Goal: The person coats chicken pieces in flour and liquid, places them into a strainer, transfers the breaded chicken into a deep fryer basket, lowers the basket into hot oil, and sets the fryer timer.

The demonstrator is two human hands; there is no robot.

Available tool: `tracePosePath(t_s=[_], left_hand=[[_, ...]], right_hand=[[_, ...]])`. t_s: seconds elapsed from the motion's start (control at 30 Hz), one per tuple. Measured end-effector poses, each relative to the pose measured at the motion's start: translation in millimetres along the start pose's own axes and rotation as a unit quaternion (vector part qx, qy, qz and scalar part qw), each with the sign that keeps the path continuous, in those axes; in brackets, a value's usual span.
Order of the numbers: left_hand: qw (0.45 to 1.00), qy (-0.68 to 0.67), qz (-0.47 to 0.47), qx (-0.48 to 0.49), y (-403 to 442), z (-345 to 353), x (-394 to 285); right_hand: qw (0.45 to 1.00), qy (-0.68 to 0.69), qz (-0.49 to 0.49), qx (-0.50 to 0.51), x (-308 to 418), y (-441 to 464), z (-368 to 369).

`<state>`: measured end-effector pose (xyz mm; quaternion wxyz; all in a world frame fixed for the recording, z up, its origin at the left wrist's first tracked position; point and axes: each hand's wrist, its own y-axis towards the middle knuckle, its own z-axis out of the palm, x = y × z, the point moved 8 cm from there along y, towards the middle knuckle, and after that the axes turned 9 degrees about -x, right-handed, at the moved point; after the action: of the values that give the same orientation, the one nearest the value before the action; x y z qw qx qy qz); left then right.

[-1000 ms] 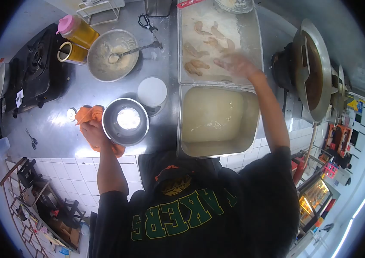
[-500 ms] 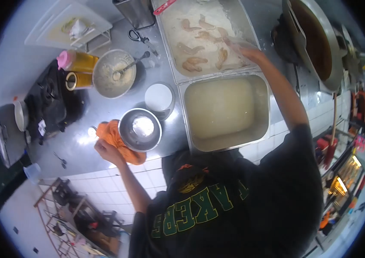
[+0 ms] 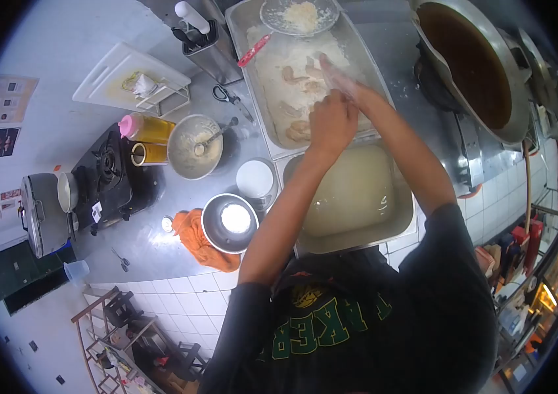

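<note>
My right hand, dusted with flour, reaches over a metal tray of flour with its fingers stretched out. My left hand is close against it near the wrist, its fingers curled; what they hold, if anything, is hidden. Raw chicken pieces lie in the flour around and beneath my hands, partly covered by them. Across the far end of this tray rests a strainer with flour crumbs in it and a red handle. A deep metal pan of cloudy liquid stands on the near side, under my forearms.
On the right sits a large wok of brown oil. To the left are a mixing bowl with a spoon, a steel bowl, an orange cloth, scissors, a yellow oil bottle and a black stove.
My left hand has moved from beside the orange cloth up to my right hand over the flour tray. My right hand has shifted slightly left, and the view has tilted upward.
</note>
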<state>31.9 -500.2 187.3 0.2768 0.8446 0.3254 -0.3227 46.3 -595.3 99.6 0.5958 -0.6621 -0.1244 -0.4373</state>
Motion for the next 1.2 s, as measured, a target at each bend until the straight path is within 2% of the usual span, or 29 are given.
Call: tracePosePath(t_s=[0.03,0.1,0.13,0.17,0.23,0.3,0.33,0.37,0.43,0.5,0.53,0.57,0.6,0.67,0.7,0.73,0.77,0.83,0.87,0.9,0.93,0.97,1.03,1.07,1.13,1.17,1.2], left_hand=[[1.0,0.001,-0.001,-0.004,4,7,-3],[0.999,-0.048,-0.011,-0.024,8,16,-7],[0.998,-0.046,-0.016,-0.025,7,22,-7],[0.997,-0.066,0.006,-0.049,5,22,-12],[0.994,-0.08,0.02,-0.073,-1,17,-10],[0.992,-0.115,-0.058,0.003,-7,20,3],[0.989,-0.127,-0.071,0.022,-15,10,6],[0.986,-0.139,-0.083,0.042,-26,-17,3],[0.977,-0.182,-0.112,0.007,-51,-88,6],[0.969,-0.144,-0.196,-0.051,-91,-167,45],[0.95,-0.103,-0.278,-0.098,-122,-205,92],[0.932,-0.047,-0.319,-0.169,-146,-245,123],[0.886,-0.108,-0.373,-0.251,-176,-277,160],[0.814,-0.036,-0.466,-0.345,-266,-331,246],[0.777,0.016,-0.514,-0.364,-312,-345,284],[0.751,0.013,-0.542,-0.377,-351,-348,313],[0.748,0.012,-0.547,-0.375,-380,-340,345],[0.777,0.084,-0.519,-0.345,-413,-322,386],[0.807,0.164,-0.474,-0.312,-401,-307,376],[0.828,0.241,-0.424,-0.275,-380,-284,356],[0.789,0.232,-0.496,-0.278,-361,-274,328],[0.787,0.223,-0.5,-0.283,-344,-264,310],[0.743,0.179,-0.514,-0.389,-333,-260,283],[0.737,0.173,-0.523,-0.392,-326,-261,275],[0.74,0.128,-0.523,-0.403,-319,-260,266],[0.73,0.124,-0.533,-0.409,-326,-258,272],[0.733,0.161,-0.537,-0.386,-331,-261,280]], right_hand=[[0.999,0.02,0.013,0.02,4,-9,3],[0.983,0.053,-0.149,-0.095,36,-36,-6],[0.984,0.052,-0.146,-0.091,30,-19,-13],[0.973,0.014,-0.205,-0.108,28,4,-26],[0.959,-0.022,-0.258,-0.116,30,13,-30],[0.952,-0.187,-0.206,-0.129,36,4,-24],[0.952,-0.193,-0.205,-0.12,30,42,-33],[0.861,-0.415,-0.192,-0.222,21,105,-63],[0.714,-0.607,-0.171,-0.304,35,127,-68],[0.674,-0.689,-0.17,-0.204,73,90,-29],[0.654,-0.704,-0.196,-0.194,67,119,-25],[0.649,-0.7,-0.24,-0.174,51,171,-20],[0.645,-0.69,-0.295,-0.143,39,222,-11],[0.638,-0.657,-0.395,-0.064,14,281,23],[0.629,-0.664,-0.401,-0.052,11,258,53],[0.622,-0.67,-0.403,-0.045,15,224,74],[0.616,-0.675,-0.404,-0.039,19,188,97],[0.683,-0.648,-0.318,0.11,3,147,124],[0.68,-0.653,-0.313,0.115,-15,153,118],[0.631,-0.654,-0.372,0.191,-50,159,119],[0.597,-0.657,-0.399,0.229,-55,146,122],[0.563,-0.656,-0.426,0.266,-59,133,125],[0.5,-0.759,-0.287,0.301,-52,64,124],[0.492,-0.765,-0.282,0.306,-36,55,122],[0.496,-0.806,-0.176,0.272,-19,60,102],[0.484,-0.811,-0.176,0.279,-31,76,98],[0.563,-0.727,-0.261,0.293,-42,98,106]])
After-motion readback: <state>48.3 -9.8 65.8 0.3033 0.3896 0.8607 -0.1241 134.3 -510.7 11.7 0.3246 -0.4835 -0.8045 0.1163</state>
